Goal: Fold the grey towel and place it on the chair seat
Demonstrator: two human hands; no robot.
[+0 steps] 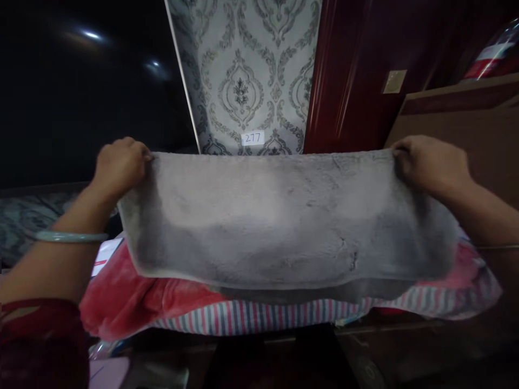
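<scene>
A grey plush cloth hangs stretched between my two hands, its upper edge nearly straight and its lower edge draped downward. My left hand pinches its upper left corner, with a pale green bangle on that wrist. At the opposite upper corner, the fingers of my right hand are closed on the fabric. Beneath the cloth lies a red plush textile, partly covered by it. A striped fabric in pink, grey and white shows along the front. What lies behind the grey cloth is hidden.
A large black glossy panel stands at the left. Patterned wallpaper bears a paper label reading 277. To the right are a dark red door frame, a cardboard box and a bottle.
</scene>
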